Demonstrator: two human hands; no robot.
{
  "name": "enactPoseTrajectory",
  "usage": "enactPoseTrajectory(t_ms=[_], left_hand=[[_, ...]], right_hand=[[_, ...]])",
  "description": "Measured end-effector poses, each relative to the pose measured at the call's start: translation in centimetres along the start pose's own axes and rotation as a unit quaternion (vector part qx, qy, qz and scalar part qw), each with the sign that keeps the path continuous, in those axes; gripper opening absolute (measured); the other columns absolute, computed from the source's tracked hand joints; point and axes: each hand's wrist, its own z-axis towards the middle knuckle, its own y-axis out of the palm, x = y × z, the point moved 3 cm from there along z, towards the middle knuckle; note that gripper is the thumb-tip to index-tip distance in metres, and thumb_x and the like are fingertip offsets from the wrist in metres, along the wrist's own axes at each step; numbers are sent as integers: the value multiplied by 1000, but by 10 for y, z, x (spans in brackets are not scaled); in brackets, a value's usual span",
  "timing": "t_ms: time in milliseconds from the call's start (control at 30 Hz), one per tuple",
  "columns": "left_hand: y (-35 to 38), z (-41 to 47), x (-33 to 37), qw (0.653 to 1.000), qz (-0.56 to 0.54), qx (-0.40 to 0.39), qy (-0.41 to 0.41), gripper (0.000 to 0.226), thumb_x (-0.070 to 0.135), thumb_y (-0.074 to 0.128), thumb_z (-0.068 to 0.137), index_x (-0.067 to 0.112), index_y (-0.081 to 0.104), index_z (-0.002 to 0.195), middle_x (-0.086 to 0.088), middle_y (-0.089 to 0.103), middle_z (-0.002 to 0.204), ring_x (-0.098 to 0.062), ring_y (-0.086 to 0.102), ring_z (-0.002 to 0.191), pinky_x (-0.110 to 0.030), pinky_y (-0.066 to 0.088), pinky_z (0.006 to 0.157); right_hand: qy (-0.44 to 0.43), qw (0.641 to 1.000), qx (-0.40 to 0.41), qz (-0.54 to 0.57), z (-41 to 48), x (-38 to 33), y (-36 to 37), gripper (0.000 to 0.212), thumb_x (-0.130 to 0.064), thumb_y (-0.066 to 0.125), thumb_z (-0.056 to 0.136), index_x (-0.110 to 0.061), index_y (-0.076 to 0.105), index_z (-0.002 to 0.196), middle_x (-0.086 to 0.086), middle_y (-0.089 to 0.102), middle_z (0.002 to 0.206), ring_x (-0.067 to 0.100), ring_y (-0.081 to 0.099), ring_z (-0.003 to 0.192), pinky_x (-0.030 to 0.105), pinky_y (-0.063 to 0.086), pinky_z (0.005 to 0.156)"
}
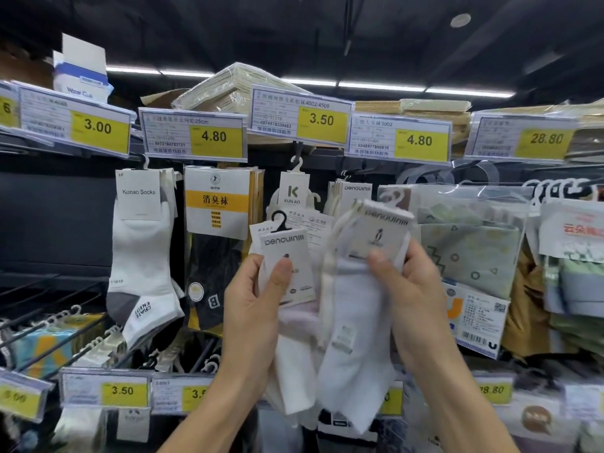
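My left hand [253, 308] grips a bundle of white sock pairs [295, 371] with "penguin" card labels and a black hook, thumb pressed on the front label [287, 253]. My right hand [413, 289] holds another white sock pair [354, 348] by its "penguin" card label [380, 230], thumb on the card, tilted to the right. Both pairs are held up in front of a shop's sock rack.
White Kunao socks [143, 256] and black-and-yellow packaged socks [215, 250] hang on pegs to the left. A bagged patterned green pack [467, 250] hangs to the right. Yellow price tags [322, 120] line the shelf rail above, and more tags [122, 392] run below.
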Motion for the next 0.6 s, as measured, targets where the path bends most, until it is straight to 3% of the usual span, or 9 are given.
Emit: enactPoseTrajectory(t_ms=[167,267,367,500,600], left_hand=[[-3,0,1,1000,-2,30,-8,14,39,66,84,30,72,93,-2,77,98,-17,74,88,-26,59,67],[0,0,0,999,3,30,-13,13,38,66,83,29,73,89,-2,77,95,-17,74,85,-25,59,66],[2,0,-1,999,3,29,-14,12,37,66,83,29,73,89,-2,77,95,-16,74,84,-25,58,66],[3,0,-1,999,8,27,-15,16,39,66,82,27,72,92,-3,77,97,-18,74,87,-27,59,69],[3,0,-2,999,6,29,-20,17,39,66,82,28,73,93,-2,77,96,-16,74,85,-25,58,66]], right_hand=[[16,991,101,-80,64,3,-28,27,-2,57,94,-26,62,107,-3,74,101,21,71,98,42,60,82],[34,989,74,-122,92,7,-31,23,-6,56,96,-20,60,113,-2,72,106,18,70,96,43,59,84],[32,986,52,-154,105,10,-31,23,-6,57,95,-23,59,110,-2,72,102,19,71,91,40,60,80],[35,984,48,-168,107,16,-31,28,-5,55,95,-32,58,103,-6,71,98,16,70,90,40,58,87],[44,983,30,-175,103,22,-31,30,-6,54,95,-32,56,110,-5,70,105,18,68,98,39,57,89]])
